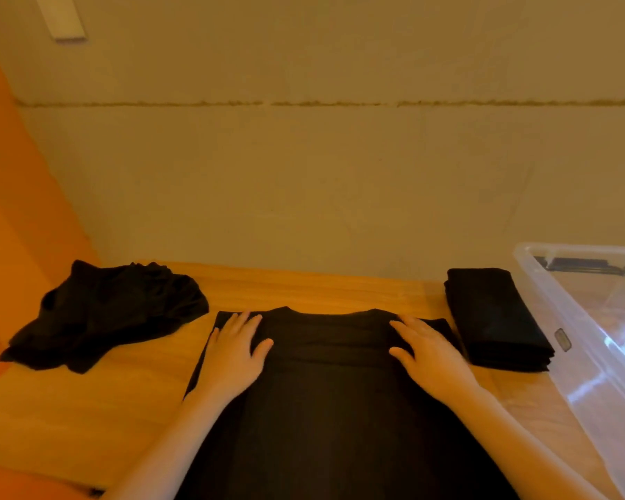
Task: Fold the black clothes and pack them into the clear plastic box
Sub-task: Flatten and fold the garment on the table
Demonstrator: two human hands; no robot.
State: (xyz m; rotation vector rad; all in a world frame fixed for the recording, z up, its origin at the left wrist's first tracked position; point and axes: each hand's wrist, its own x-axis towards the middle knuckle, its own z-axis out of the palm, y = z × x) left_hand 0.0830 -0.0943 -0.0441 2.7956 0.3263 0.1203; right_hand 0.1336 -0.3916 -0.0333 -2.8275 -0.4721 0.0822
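Two hands: left hand [231,350] and right hand [428,351] lie flat, fingers straight and slightly apart, pressing the black shirt [325,391].
Shirt: beneath both palms — hem cut off below.
Outward left: crumpled black clothes [105,312].
Outward right: folded stack [495,319], then clear plastic box [570,355] — partly out of frame.

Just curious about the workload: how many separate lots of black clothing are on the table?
3: a crumpled heap far left, a shirt flat under both hands, a folded stack beside the box; the stack's layers can't be counted.

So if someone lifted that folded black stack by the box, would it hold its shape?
Probably not: the folded stack looks like soft layered cloth, so it would likely sag and unfold if lifted by one edge. It seems light, and would probably slide across the wooden table.
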